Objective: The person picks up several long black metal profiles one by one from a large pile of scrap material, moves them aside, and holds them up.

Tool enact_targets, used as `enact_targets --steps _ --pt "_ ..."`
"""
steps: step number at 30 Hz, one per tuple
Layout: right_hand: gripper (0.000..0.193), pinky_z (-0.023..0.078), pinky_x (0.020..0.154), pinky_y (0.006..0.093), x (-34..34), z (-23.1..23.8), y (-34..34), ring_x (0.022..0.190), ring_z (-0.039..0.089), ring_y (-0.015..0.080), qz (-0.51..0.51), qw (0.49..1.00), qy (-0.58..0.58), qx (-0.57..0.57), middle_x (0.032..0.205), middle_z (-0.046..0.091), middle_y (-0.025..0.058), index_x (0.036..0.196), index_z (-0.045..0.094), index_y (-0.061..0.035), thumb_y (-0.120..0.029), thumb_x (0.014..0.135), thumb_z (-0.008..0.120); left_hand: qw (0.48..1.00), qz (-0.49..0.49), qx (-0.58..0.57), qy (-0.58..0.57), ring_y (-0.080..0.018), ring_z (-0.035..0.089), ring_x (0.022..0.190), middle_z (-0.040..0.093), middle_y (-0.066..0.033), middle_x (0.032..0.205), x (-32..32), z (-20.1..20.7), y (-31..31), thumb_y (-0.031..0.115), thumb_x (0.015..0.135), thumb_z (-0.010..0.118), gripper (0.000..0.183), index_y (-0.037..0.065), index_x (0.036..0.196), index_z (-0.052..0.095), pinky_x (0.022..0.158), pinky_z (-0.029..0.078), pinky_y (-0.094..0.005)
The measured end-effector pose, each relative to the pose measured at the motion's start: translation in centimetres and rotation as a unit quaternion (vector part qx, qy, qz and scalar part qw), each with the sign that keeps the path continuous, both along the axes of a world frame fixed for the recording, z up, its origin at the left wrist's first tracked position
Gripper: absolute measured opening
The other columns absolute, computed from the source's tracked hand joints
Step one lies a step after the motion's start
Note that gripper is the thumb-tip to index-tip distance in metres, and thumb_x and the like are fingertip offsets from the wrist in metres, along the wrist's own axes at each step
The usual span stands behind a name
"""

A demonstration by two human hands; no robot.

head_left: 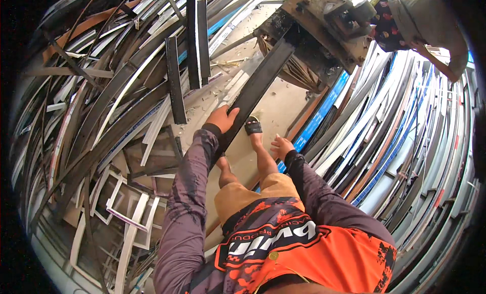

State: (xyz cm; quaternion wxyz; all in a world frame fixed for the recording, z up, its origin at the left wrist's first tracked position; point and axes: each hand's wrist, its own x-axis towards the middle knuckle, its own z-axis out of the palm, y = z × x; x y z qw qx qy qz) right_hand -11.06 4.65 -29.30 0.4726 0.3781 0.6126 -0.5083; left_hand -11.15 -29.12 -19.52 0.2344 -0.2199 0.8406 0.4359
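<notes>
My left hand [222, 119] is closed round the edge of a long dark profile strip [264, 75], thumb on its upper face. The strip slants from beside my legs up to a grimy metal machine [324, 28], where its far end meets the dark underside; the exact contact is hidden. My right hand [281, 147] hangs in the air to the right of my legs, holding nothing, with its fingers apart. A blue strip [321, 111] lies just beyond it, at the edge of the right-hand pile.
Piled profile strips [390, 132] fill the right side, lying lengthwise. On the left is a tangled heap of strips [116, 91], with white frame pieces [129, 208] nearer me. Offcuts and debris litter the floor [276, 99]. Another person [430, 25] stands beside the machine at the upper right.
</notes>
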Motion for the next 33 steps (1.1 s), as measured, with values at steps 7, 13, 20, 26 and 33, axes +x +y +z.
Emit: enact_targets --steps 7,13,20,26,33 --pt "0.056 0.043 0.087 0.0393 -7.8 1.6 -7.9 0.102 0.057 0.0238 -0.045 0.979 0.154 -0.125 0.123 0.059 0.0066 0.132 0.047 -0.0108 -0.053 0.095 0.045 1.0 -0.001 -0.006 -0.005 -0.0422 0.058 0.107 0.061 -0.0296 0.112 -0.1 -0.1 -0.3 0.056 0.091 0.048 0.069 -0.006 0.119 0.057 0.094 0.045 -0.0442" --pt "0.067 0.044 0.084 0.0425 -18.6 6.4 -16.0 0.103 0.057 0.0257 -0.161 0.944 0.258 -0.131 0.121 0.059 0.0104 0.127 0.052 -0.008 -0.061 0.087 0.054 1.0 -0.003 -0.021 0.021 -0.0431 0.059 0.105 0.062 -0.0297 0.109 0.6 -0.4 -0.4 0.056 0.092 0.048 0.067 -0.006 0.116 0.058 0.092 0.046 -0.045" --pt "0.069 0.042 0.097 0.039 -23.7 3.7 -18.6 0.115 0.056 0.0366 0.008 0.887 0.431 0.168 0.121 0.061 0.0233 0.118 0.057 0.0103 -0.051 0.087 0.06 0.999 0.006 -0.035 0.027 -0.0425 0.059 0.104 0.061 -0.0291 0.111 0.3 -1.3 0.1 0.057 0.091 0.047 0.067 -0.004 0.119 0.057 0.09 0.046 -0.0441" --pt "0.057 0.045 0.092 0.0391 -23.0 2.9 -17.1 0.105 0.058 0.0258 -0.176 0.907 0.361 -0.13 0.119 0.061 0.0115 0.126 0.054 -0.0016 -0.046 0.09 0.058 0.998 -0.014 0.005 -0.058 -0.0414 0.059 0.108 0.061 -0.0287 0.115 -0.6 0.9 0.2 0.058 0.091 0.048 0.07 -0.002 0.126 0.053 0.094 0.046 -0.0429" --pt "0.046 0.044 0.094 0.0372 -22.0 6.1 -17.1 0.107 0.057 0.0225 -0.249 0.902 0.214 -0.282 0.121 0.06 0.0056 0.124 0.054 -0.0092 -0.043 0.093 0.055 0.999 0.009 -0.025 0.034 -0.0441 0.06 0.099 0.063 -0.0294 0.101 0.3 -0.4 0.2 0.051 0.093 0.049 0.059 -0.005 0.109 0.057 0.086 0.046 -0.0439"
